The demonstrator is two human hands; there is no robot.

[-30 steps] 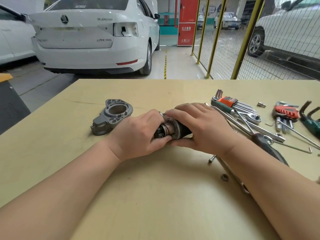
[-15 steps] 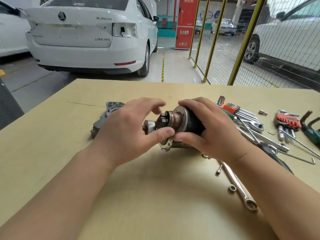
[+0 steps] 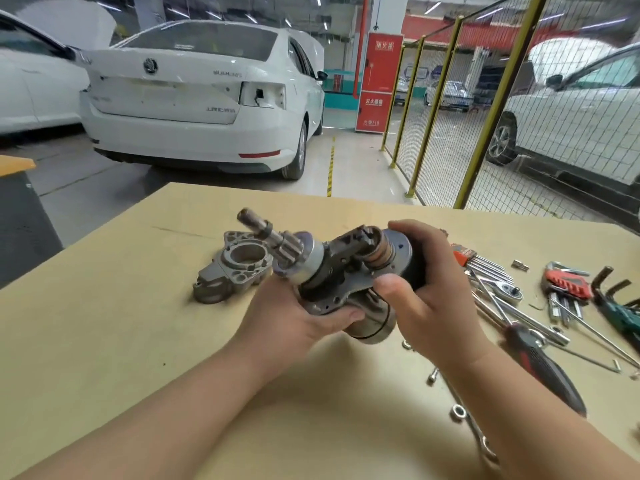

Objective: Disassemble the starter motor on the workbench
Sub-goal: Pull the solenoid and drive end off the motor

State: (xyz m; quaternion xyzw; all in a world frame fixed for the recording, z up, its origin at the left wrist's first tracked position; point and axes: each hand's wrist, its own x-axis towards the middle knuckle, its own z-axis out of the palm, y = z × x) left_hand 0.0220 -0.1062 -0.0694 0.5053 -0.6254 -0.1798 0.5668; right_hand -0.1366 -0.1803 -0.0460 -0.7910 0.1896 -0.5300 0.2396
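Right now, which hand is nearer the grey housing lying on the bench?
Left. The left hand holds the starter motor from below, just right of the grey housing. The right hand holds the motor's other end, farther right, toward the tools.

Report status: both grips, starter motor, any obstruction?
Left grip under starter motor, right grip round its black end. Motor clear of workbench, pinion shaft exposed. Front housing lies apart; nothing obstructs.

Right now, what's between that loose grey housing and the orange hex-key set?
Head view: the starter motor, gripped by the left hand and right hand, between housing and hex-key set.
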